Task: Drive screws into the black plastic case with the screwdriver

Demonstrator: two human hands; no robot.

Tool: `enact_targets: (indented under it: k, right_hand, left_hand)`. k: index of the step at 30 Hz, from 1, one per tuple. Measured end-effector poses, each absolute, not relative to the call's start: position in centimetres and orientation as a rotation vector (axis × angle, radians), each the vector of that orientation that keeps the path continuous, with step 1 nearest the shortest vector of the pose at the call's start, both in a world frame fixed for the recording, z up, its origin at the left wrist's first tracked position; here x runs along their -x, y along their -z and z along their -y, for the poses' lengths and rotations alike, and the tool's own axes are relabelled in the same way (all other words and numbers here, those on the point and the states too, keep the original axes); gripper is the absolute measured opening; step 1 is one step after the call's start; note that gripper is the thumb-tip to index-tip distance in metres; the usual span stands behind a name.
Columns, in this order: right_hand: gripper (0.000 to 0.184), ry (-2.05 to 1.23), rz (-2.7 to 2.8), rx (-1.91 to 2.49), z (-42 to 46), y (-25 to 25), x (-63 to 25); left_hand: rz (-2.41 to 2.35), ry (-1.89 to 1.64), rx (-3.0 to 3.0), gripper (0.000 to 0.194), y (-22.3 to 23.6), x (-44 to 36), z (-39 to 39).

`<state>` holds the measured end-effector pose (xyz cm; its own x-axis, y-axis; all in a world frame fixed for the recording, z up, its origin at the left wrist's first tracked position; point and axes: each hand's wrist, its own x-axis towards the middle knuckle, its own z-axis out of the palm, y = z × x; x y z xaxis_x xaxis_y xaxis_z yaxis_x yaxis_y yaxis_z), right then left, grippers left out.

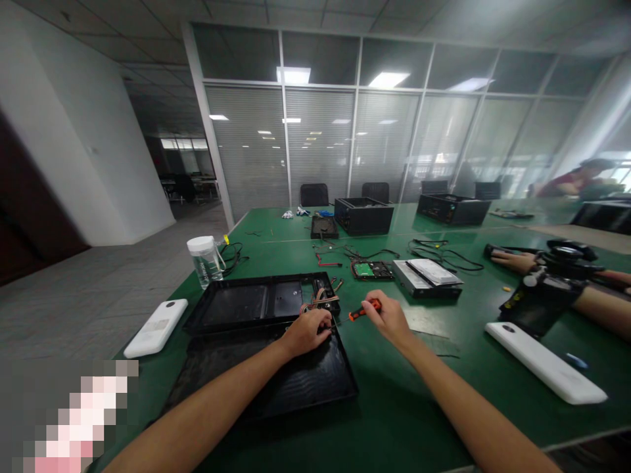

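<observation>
In front of me a black plastic casing lies opened out as two shallow halves, the far half (236,305) and the near half (276,387). My left hand (309,330) is closed at their right-hand junction, its fingers pinched around something too small to make out. Ribbon-like wires (315,303) come out of the far half just beyond those fingers. My right hand (389,315) grips an orange and black screwdriver (359,312). The screwdriver points left, its thin shaft reaching toward my left fingertips; whether the tip touches anything is unclear.
Beyond the casing are a green circuit board (365,269), a silver drive (419,279) and loose cables (444,253). A water bottle (204,263) and white power bank (156,327) stand left. At right are another white power bank (542,361) and another person's hand (517,261).
</observation>
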<state>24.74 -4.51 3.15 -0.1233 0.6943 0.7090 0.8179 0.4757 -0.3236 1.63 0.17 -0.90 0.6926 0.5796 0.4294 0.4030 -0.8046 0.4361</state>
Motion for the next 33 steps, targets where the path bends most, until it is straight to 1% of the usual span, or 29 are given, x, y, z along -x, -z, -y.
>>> enact_targets:
  k: [3, 6, 8, 10, 12, 16, 17, 21, 25, 29, 32, 33]
  right_hand:
    - [0.038, 0.388, 2.124, 1.327, 5.3, -6.5, -23.1]
    - [0.049, 0.494, 2.336, 1.549, 6.0, -10.3, -20.7]
    - [0.047, 0.476, 2.377, 1.693, 6.3, -12.2, -19.0]
    - [0.041, 0.381, 2.411, 1.768, 6.2, -13.3, -17.7]
    - [0.041, 0.292, 2.425, 1.821, 5.9, -13.7, -16.9]
    - [0.056, 0.319, 2.295, 2.006, 5.0, -13.8, -16.7]
    - [0.056, 0.317, 2.288, 2.005, 4.9, -13.8, -16.9]
    - [0.043, 0.154, 2.462, 1.813, 4.6, -13.9, -17.7]
    - [0.054, 0.235, 2.349, 1.950, 4.4, -13.9, -17.5]
    - [0.043, 0.202, 2.423, 1.837, 4.2, -13.7, -17.0]
    - [0.050, 0.293, 2.374, 1.900, 4.1, -13.6, -17.2]
    - [0.049, 0.280, 2.380, 1.884, 4.1, -13.6, -17.3]
  left_hand:
    - [-0.773, -0.810, -2.583, 0.016, 0.9, -1.7, -0.2]
    - [-0.783, -0.817, -2.567, 0.020, 1.0, -1.7, -0.2]
    - [-0.790, -0.818, -2.552, 0.026, 1.0, -1.7, -0.2]
    - [-0.797, -0.818, -2.544, 0.030, 1.1, -1.7, -0.2]
    - [-0.797, -0.820, -2.556, 0.028, 1.2, -1.6, -0.3]
    - [-0.800, -0.809, -2.586, 0.018, 1.3, -1.6, -0.5]
    - [-0.805, -0.810, -2.583, 0.018, 1.3, -1.6, -0.5]
    - [-0.810, -0.817, -2.564, 0.024, 1.3, -1.7, -0.5]
    - [-0.832, -0.786, -2.566, 0.021, 1.2, -1.7, -0.4]
    - [-0.837, -0.793, -2.578, 0.020, 1.1, -1.6, -0.3]
    - [-0.808, -0.802, -2.591, 0.018, 1.1, -1.6, -0.3]
    - [-0.802, -0.805, -2.592, 0.018, 1.1, -1.6, -0.3]
